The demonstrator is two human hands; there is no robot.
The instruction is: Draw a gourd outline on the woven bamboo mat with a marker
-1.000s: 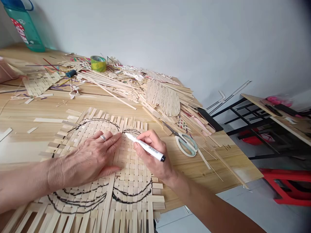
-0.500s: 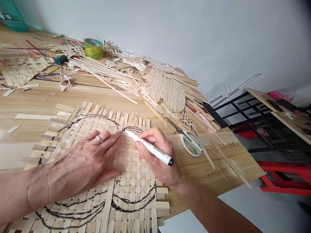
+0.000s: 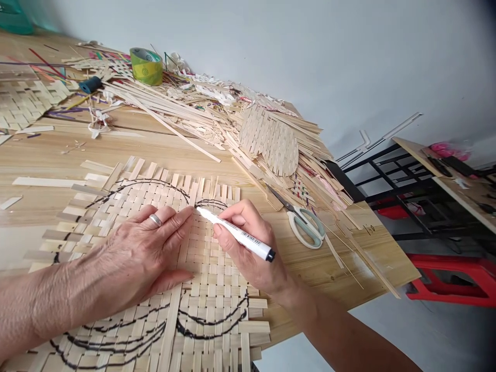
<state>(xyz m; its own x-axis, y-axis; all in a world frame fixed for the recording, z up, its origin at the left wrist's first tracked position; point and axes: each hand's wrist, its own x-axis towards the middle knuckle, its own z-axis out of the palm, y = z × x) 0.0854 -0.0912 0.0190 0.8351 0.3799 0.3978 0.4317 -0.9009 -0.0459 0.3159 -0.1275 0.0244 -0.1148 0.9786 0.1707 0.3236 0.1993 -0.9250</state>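
A flat mat of pale woven wood strips [image 3: 209, 266], marked with curved black lines [image 3: 211, 337], is laid on the light-brown wooden table [image 3: 329, 289]. Its left part is covered by the left hand [image 3: 149, 253], which is spread flat, palm down, with the fingers kept close together and the thumb held apart; nothing is seen to be gripped by it. A slim white marker pen with a black end [image 3: 248, 237] is pinched between the thumb and fingers of the right hand [image 3: 250, 245], its tip placed just beside the left fingertips, at the upper arcs. To the right, scissors with white and pale-green handles [image 3: 312, 243] are laid, opposite a heap of loose pale strips [image 3: 170, 111].
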